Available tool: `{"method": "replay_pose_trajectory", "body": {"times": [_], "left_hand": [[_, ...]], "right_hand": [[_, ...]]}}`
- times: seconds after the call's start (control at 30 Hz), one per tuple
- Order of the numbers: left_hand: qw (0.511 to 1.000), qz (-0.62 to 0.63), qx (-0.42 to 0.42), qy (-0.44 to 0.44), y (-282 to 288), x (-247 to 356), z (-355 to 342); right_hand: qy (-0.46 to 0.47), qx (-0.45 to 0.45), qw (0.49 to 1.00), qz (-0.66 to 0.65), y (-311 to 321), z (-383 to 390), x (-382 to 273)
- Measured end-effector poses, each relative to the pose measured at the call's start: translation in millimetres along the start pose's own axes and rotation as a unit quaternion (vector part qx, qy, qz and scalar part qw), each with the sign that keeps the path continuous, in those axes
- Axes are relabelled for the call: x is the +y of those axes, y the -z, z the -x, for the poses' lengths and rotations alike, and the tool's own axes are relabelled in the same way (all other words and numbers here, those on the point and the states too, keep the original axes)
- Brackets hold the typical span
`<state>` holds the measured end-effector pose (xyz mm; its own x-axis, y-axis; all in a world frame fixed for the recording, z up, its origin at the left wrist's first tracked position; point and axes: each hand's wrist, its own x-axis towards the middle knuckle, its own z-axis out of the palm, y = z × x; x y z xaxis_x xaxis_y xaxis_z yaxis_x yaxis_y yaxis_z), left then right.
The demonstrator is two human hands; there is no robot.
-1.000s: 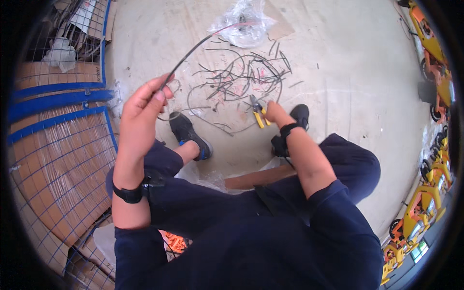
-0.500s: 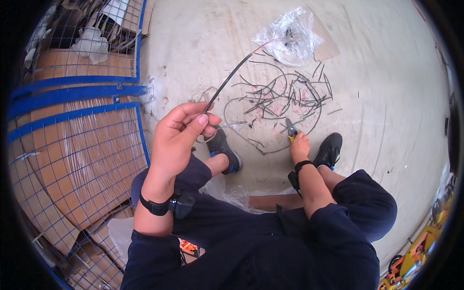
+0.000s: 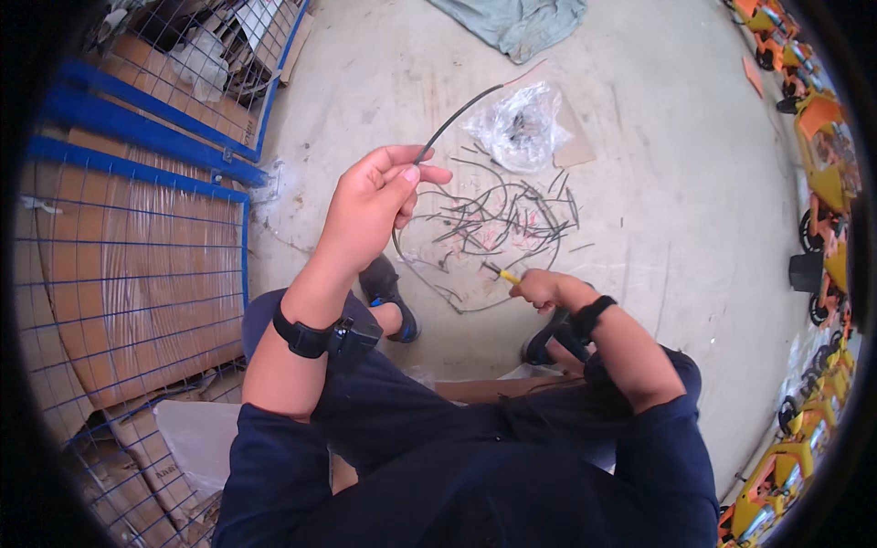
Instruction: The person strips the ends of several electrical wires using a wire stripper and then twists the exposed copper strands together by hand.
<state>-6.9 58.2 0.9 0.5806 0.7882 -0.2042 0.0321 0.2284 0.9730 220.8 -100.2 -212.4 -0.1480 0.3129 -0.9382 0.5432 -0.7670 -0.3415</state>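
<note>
A black cable (image 3: 457,114) is pinched between the thumb and fingers of my left hand (image 3: 370,215). Its upper part curves to the right and ends in thin reddish inner wires (image 3: 524,75); the lower part hangs below the hand toward the floor. My right hand (image 3: 545,290) is closed around a yellow-handled, pliers-like tool (image 3: 506,275), whose dark tip points up and left, apart from the cable. Beyond the tool, cut black cable pieces (image 3: 484,242) and small reddish bits lie scattered on the floor.
A clear plastic bag (image 3: 539,110) with dark contents lies beyond the pieces, beside cardboard (image 3: 573,142). Farther off is a grey-green cloth (image 3: 525,27). Blue mesh fencing (image 3: 137,196) holds cardboard on the left; yellow-orange wheeled items (image 3: 818,151) line the right.
The view has shifted, bringing the cloth and more wheeled items into sight. My right hand has turned, so the tool now points more to the left. The left hand still holds the cable.
</note>
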Motion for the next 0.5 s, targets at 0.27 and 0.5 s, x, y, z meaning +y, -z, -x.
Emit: {"method": "replay_pose_trajectory", "body": {"times": [0.27, 0.5], "left_hand": [[0.989, -0.123, 0.034, -0.075, -9.7, 11.3, 7.9], [0.996, 0.005, -0.023, -0.091, -26.6, 1.5, 12.9]], "right_hand": [[0.281, 0.001, 0.934, -0.221, -0.5, 200.8, -69.1], [0.435, -0.01, 0.845, -0.311, -22.4, 202.5, -81.2]]}}
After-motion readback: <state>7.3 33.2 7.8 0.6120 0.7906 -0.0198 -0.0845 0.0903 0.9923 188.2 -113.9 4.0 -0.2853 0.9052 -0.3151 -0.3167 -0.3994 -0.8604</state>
